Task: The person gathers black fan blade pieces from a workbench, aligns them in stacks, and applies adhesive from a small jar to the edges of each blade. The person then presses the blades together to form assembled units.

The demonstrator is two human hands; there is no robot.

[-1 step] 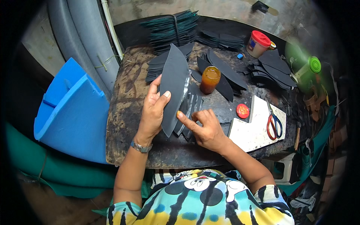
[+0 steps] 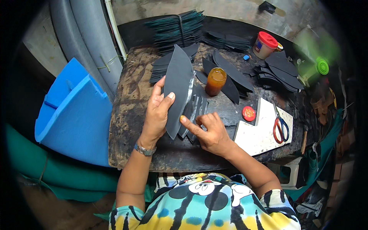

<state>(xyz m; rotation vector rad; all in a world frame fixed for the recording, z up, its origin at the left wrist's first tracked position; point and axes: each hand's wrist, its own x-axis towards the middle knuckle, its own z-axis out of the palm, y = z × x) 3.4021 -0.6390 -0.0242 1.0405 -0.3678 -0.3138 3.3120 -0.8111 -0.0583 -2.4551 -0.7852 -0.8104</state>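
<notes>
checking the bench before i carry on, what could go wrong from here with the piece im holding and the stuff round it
1. The open orange jar stands just beyond the fanned grey pieces; a sweep of the right hand or the lifted dark piece could tip it and spill.
2. The left hand grips that dark piece by one edge only, so it may flex or slip.
3. The scissors lie near the table's right edge and could get knocked off.

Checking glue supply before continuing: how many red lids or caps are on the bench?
2: one red lid on the tub at the far right, one loose red cap beside the white board. Others may be hidden.
</notes>
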